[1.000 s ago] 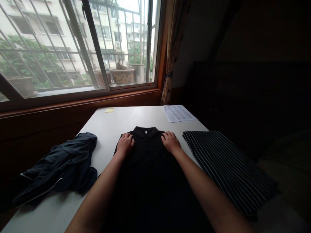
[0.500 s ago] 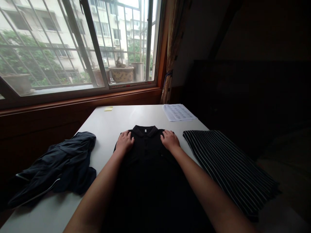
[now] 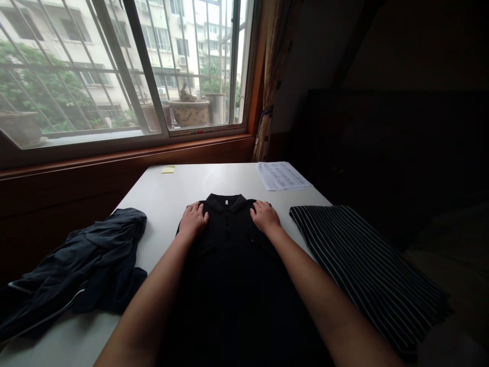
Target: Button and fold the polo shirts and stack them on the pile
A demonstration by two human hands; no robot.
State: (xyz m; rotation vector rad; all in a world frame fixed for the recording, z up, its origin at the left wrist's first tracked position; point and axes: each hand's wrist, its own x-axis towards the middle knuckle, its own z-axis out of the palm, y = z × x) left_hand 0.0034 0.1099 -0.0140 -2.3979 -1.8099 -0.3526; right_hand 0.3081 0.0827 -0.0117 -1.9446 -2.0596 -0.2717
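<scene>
Head view: left hand (image 3: 193,220), right hand (image 3: 266,216) flank collar (image 3: 236,205), resting on black shirt (image 3: 229,275), fingers (image 3: 262,206) lightly spread.

Hands: two, one left hand (image 3: 193,219), one right hand (image 3: 265,216). Cloth pieces on one white table (image 3: 221,177): three; one black polo shirt (image 3: 237,280) near centre, one crumpled dark garment (image 3: 91,260) left, one striped cloth (image 3: 362,265) right. Shirt's neck label (image 3: 226,202): one. Far edge: one yellow note (image 3: 168,169) left; right, printed paper (image 3: 282,176), sheet count unclear. Pots seen beyond glass: four; one far-left pot (image 3: 21,126), one reddish pot (image 3: 154,117), one patterned pot (image 3: 190,113), one grey pot (image 3: 216,108).
</scene>
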